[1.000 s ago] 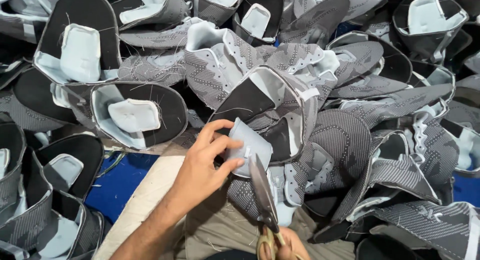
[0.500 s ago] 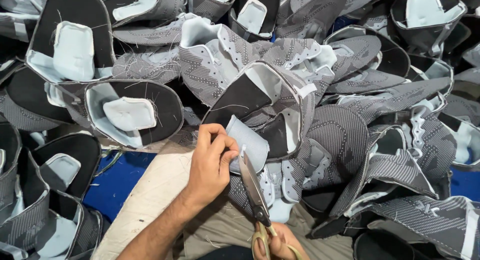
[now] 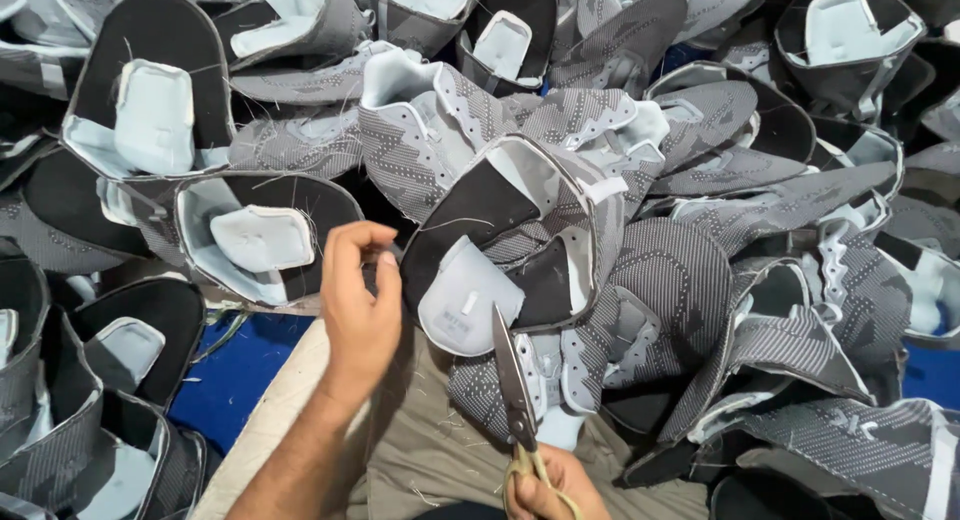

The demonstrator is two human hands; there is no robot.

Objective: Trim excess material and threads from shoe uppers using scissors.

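A: Starting at the far left of the frame, dark shoe uppers with pale blue tongue pads are lying heaped, one big one in the upper left [image 3: 150, 90] and another just below it, left of centre [image 3: 265, 240]. A strip of blue cloth [image 3: 235, 370] is showing underneath at lower left.

B: And moving right, the left hand [image 3: 360, 305] is hovering left of centre, fingers curled loosely with thumb and forefinger pinched near each other. It's gripping nothing solid that I can see; possibly a loose thread, but the view is too fine to tell.

A: Right beside it, dead centre, the grey knit upper being worked on [image 3: 510, 245] is sitting propped up on the heap, its dark lining and pale tongue pad facing us, just apart from those fingertips.

B: Below that, the scissors [image 3: 515, 380] are pointing up, blades together or nearly so, tip close under the tongue pad. The right hand [image 3: 550, 485] is wrapped around the yellow handles at bottom centre, partly cut off by the frame edge.

A: The risk here, I'd judge: nobody is steadying that upper, so it could be tipping or sliding as the blades come in, and a snip might nick the lining or stitching instead of a stray thread.

B: And far right, more grey patterned uppers [image 3: 830, 310] are crowding in; a blade could be snagging those too.
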